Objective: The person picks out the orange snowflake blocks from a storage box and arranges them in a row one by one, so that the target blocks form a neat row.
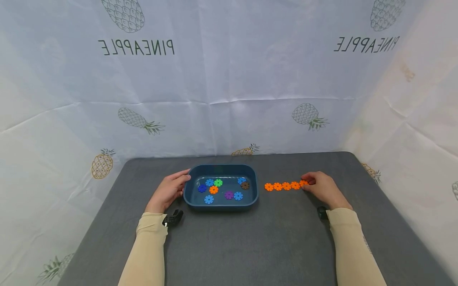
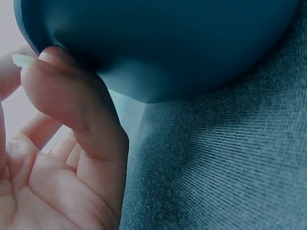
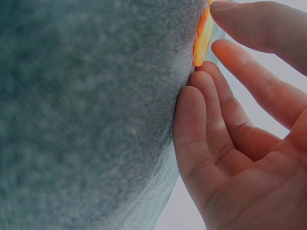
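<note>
A dark blue tray (image 1: 221, 207) stands on the table, holding several notched plastic snowflake discs in blue, green, purple, brown and orange. My left hand (image 1: 169, 190) grips its left rim, and the left wrist view shows thumb and fingers up against the tray wall (image 2: 182, 52). To the tray's right, several orange snowflake discs (image 1: 286, 186) form a straight row. At the row's right end my right hand (image 1: 325, 190) pinches the last orange snowflake disc (image 1: 303, 183) between thumb and index finger. In the right wrist view that orange disc (image 3: 203, 40) appears edge-on beside the fingertips.
Beneath everything is a grey cloth-covered table (image 1: 250, 250). A white curtain (image 1: 229, 75) with pineapple prints hangs behind its back edge and along both sides. Inside the tray, one orange snowflake disc (image 1: 213, 190) lies near a green disc (image 1: 218, 182).
</note>
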Motion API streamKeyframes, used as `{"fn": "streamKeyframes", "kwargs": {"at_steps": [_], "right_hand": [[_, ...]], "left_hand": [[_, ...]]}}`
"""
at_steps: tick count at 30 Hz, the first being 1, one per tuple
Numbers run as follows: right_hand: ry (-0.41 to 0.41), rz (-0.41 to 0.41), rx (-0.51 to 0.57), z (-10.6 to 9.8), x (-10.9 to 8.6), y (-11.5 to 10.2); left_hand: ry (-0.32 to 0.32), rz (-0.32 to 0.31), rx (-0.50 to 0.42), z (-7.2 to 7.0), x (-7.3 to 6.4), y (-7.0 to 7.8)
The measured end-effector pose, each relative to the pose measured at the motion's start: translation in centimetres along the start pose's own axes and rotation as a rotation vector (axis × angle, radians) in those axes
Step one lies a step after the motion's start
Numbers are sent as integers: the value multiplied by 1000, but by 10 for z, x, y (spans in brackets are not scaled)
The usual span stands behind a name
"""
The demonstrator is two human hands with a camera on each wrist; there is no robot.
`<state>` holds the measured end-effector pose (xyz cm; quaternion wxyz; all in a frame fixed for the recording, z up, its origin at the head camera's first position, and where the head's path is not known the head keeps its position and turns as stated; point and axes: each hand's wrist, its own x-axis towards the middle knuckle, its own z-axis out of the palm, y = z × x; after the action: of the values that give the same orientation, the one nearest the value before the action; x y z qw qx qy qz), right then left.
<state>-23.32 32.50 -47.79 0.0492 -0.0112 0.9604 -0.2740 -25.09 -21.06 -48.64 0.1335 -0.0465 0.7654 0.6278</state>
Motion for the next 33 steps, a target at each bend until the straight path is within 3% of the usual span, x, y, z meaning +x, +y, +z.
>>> {"fn": "streamKeyframes", "kwargs": {"at_steps": [8,13,23,33], "right_hand": [[16,-48,14,-5,-3,-9],[28,-99,33,-3,-4,-32],[-99,-253,78,4,19,-107],[-267,-429,-55,15,41,-196]], "left_hand": [[7,7,-12,-1,0,-3],[-1,13,-22,2,3,-1],[9,15,-27,0,5,0],[10,15,-40,-2,3,-2]]}}
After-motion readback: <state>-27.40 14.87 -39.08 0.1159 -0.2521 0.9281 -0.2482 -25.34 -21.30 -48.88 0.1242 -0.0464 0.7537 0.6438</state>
